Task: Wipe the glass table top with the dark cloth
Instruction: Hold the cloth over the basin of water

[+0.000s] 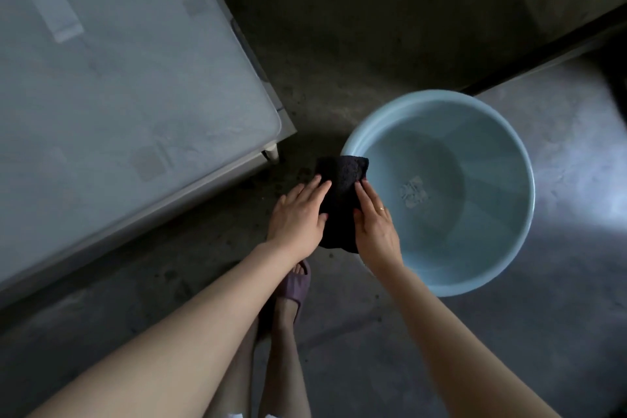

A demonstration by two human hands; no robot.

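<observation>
The dark cloth (341, 193) hangs folded between both hands, above the floor at the near-left rim of a basin. My left hand (298, 214) grips its left side with the fingers laid flat on it. My right hand (375, 220), with a ring on one finger, holds its right side. The glass table top (112, 78) fills the upper left; its rounded corner lies up and to the left of the cloth, apart from it. It looks frosted and grey-blue, with pale patches showing through.
A pale blue round basin (492, 268) stands on the concrete floor to the right, with shallow water inside. A white table leg (272, 153) shows under the corner. My foot in a purple slipper (293, 288) is below the hands. A dark step edge (543, 54) crosses the upper right.
</observation>
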